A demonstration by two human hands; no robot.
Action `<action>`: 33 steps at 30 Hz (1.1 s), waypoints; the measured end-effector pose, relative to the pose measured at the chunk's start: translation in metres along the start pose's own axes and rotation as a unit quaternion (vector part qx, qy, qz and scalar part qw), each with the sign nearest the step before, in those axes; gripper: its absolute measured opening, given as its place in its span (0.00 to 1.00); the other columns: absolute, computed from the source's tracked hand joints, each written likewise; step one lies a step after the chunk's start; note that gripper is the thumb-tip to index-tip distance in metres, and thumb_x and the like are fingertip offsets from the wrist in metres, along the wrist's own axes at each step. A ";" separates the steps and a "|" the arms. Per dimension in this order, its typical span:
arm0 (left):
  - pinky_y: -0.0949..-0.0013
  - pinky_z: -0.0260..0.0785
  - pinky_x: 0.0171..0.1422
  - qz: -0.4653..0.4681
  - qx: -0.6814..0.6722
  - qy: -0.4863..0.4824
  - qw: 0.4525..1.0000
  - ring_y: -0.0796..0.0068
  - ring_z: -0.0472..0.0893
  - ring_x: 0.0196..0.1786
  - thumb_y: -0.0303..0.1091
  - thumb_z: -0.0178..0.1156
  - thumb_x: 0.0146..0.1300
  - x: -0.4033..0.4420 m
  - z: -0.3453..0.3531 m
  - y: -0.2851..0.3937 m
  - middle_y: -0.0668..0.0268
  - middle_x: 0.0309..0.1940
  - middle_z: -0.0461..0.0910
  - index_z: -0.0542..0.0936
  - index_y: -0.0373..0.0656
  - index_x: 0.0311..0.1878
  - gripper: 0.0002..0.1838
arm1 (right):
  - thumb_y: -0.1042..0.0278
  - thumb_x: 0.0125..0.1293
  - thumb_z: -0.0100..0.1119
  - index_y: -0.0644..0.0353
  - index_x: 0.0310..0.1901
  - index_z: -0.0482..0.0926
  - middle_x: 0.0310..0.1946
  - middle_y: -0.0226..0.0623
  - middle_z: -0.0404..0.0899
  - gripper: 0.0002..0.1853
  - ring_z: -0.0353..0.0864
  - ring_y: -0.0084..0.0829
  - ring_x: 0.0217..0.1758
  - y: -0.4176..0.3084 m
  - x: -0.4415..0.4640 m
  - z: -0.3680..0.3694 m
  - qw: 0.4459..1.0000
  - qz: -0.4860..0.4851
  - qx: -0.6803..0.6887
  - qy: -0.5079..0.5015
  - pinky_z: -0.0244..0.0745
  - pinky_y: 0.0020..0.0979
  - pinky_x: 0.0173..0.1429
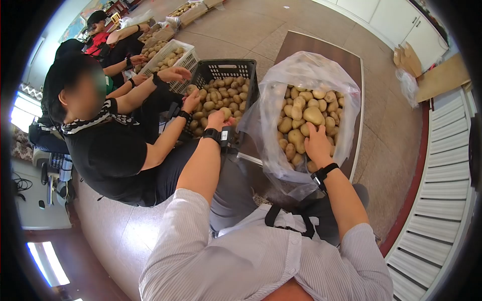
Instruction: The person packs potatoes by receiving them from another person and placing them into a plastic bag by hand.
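My left hand (219, 122) is closed around a potato (226, 112) over the near right part of the black crate (249, 70), which holds many potatoes. Over the potatoes in the clear plastic bag (266, 90), my right hand (317, 145) has its fingers stretched out. Its fingertips touch the lower edge of a large potato (314, 116); part of the palm side is hidden. Both my wrists wear black bands.
Beside me on the left, a co-worker in black (108, 160) reaches over the crate with both hands. Beyond are a white crate (187, 60) of potatoes and more people. The bag rests on a brown table (296, 45). A white radiator (434, 200) lines the right.
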State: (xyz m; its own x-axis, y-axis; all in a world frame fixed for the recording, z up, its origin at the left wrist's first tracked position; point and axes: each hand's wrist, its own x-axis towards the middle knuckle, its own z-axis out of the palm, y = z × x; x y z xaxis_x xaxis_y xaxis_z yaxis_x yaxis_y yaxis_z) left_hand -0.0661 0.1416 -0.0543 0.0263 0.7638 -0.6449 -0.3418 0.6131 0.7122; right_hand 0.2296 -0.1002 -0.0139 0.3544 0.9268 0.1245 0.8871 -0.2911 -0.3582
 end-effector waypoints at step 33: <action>0.62 0.76 0.44 0.036 0.137 -0.155 0.978 0.64 0.78 0.41 0.37 0.56 0.68 -0.089 0.077 -0.016 0.60 0.44 0.75 0.72 0.34 0.56 0.19 | 0.70 0.56 0.65 0.57 0.53 0.66 0.50 0.47 0.67 0.24 0.78 0.50 0.47 0.002 -0.004 0.006 1.000 0.024 -0.005 0.014 0.77 0.45 0.46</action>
State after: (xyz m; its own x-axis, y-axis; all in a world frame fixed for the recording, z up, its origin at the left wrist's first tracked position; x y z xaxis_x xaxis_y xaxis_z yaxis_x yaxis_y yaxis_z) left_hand 0.0092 0.0799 0.0130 0.3092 0.8059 -0.5050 -0.0903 0.5535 0.8279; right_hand 0.2282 -0.1029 -0.0207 0.4050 0.9044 0.1341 0.8718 -0.3378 -0.3548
